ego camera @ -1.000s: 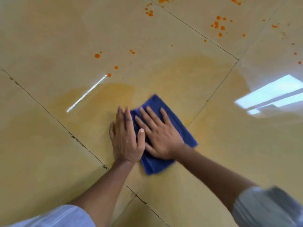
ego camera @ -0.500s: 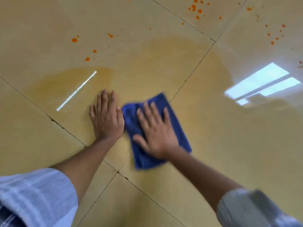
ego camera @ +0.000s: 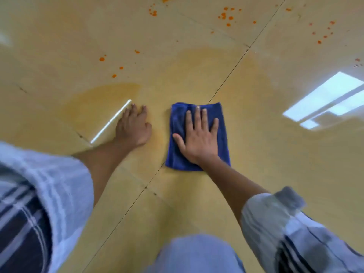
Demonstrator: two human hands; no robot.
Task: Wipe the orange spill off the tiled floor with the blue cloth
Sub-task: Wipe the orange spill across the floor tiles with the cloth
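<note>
Head view looks down on a glossy tan tiled floor (ego camera: 256, 174) crossed by dark grout lines. Taking the blue cloth (ego camera: 178, 134) as the landmark: it lies flat on the floor, folded into an upright rectangle, straddling a diagonal grout line that emerges from under its far edge and its near left corner. Flat on top of the cloth rests the right hand (ego camera: 199, 138), palm down, its fingers (ego camera: 197, 117) straight and spread, thumb out to the left; it presses the cloth rather than gripping it. Left of the cloth, apart from it, the left hand (ego camera: 134, 129) lies palm down on the bare tile, fingers straight and close together, holding nothing. Both forearms run back toward the camera into pale checked sleeves (ego camera: 45, 194), and a light blue knee (ego camera: 195, 253) shows directly below the cloth at the bottom edge. Beyond the cloth and to its upper left spreads the orange spill (ego camera: 102, 97) as a thin wet amber film with a clear curved border, the left hand's fingertips lying at its edge. Farther past the cloth, scattered bright orange droplets (ego camera: 224, 16) dot the tiles. Well to the cloth's right, a bright window reflection (ego camera: 325, 99) shines on the floor.
</note>
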